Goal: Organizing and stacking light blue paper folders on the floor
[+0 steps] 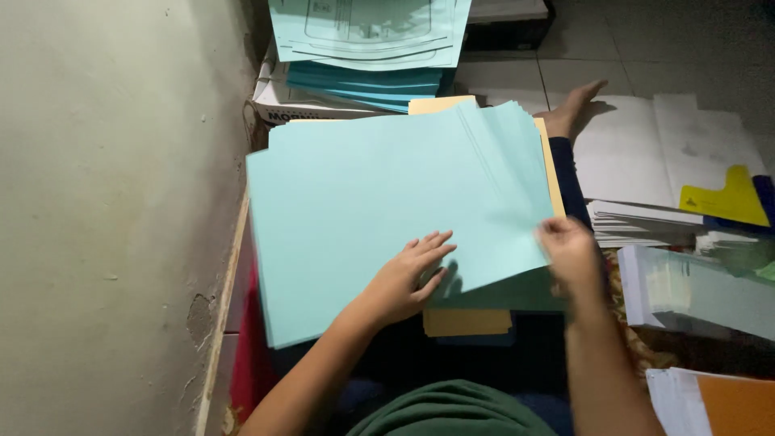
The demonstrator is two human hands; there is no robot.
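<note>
My left hand (pixel 408 278) lies flat, fingers spread and released, pressing on the top sheet of a stack of light blue paper (pixel 379 218) that fills the middle of the frame. My right hand (pixel 569 254), a little blurred, pinches the lower right edge of several blue sheets and lifts them, so the corner fans up off the stack. Under the blue sheets a tan folder (pixel 468 321) shows at bottom centre, and its edge appears again along the right side and top of the stack. My foot (pixel 575 109) sticks out past the stack's upper right corner, resting on the tiled floor (pixel 646 56). At top centre sits a pile of darker teal paper (pixel 363 85) on a white cardboard box (pixel 278 101), with printed pale sheets (pixel 371 28) laid over it. To the right, white paper sheets (pixel 638 153) spread out, with a yellow tabbed divider (pixel 726 198) at the far right edge. Lower right holds more white stacks (pixel 686 291) and an orange sheet (pixel 739 404). A plain greenish wall (pixel 113 202) takes up the left of the frame.
</note>
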